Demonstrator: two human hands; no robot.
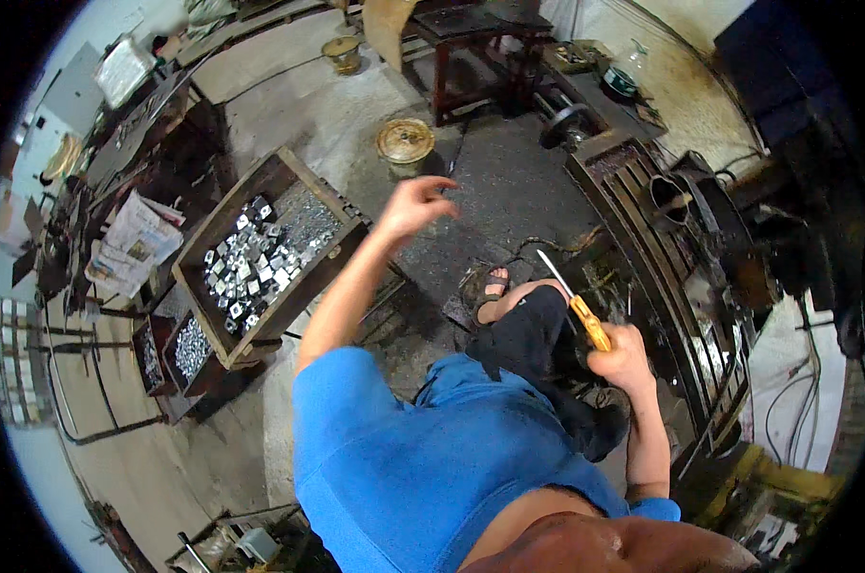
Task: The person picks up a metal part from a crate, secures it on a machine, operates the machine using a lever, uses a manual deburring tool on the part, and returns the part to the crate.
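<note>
My right hand [625, 359] is wrapped round the yellow handle [591, 325] of a screwdriver. The screwdriver's bare metal shaft [554, 273] points up and to the left, away from me, its tip touching nothing I can see. My left hand [418, 204] is raised over the dark floor with nothing in it, its fingers loosely bent and apart from the thumb. To the left of that arm stands a wooden tray [284, 336] of small, blocky metal pieces [251, 272], with finer grey bits at its far end.
Along the right runs a slotted metal machine bed [643, 220]. Two lidded buckets, one near [404, 141] and one farther [342, 55], stand on the floor ahead. Smaller bins [192, 351] of metal bits sit left of the tray, below some newspaper [135, 244]. A dark metal table [480, 24] stands at the back.
</note>
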